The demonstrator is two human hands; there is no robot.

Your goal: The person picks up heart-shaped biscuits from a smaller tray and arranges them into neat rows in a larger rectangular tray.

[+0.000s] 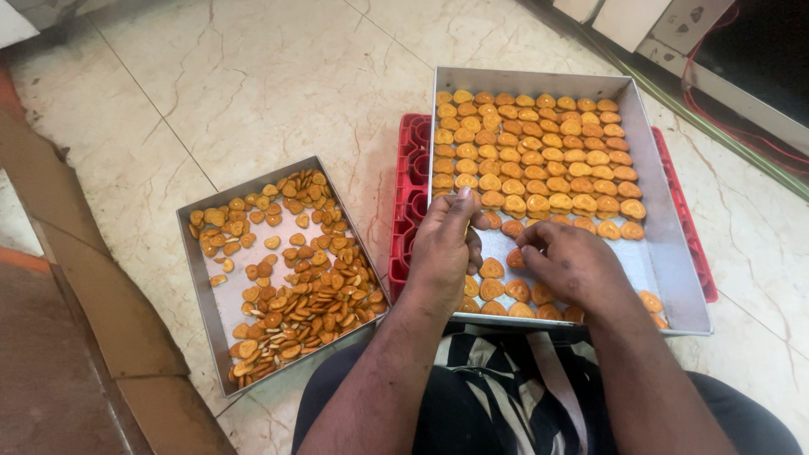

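Both hands [506,253] pinching heart-shaped golden biscuits [514,257]; rows fill shiny metal tray [674,244] atop red crate [409,202].

Bare forearms, no sleeves, no watch or rings visible on left hand [442,244] or right hand [577,268]. Lap clothing [506,396]: dark fabric, black-and-white striped, with one pinkish stripe down the middle.
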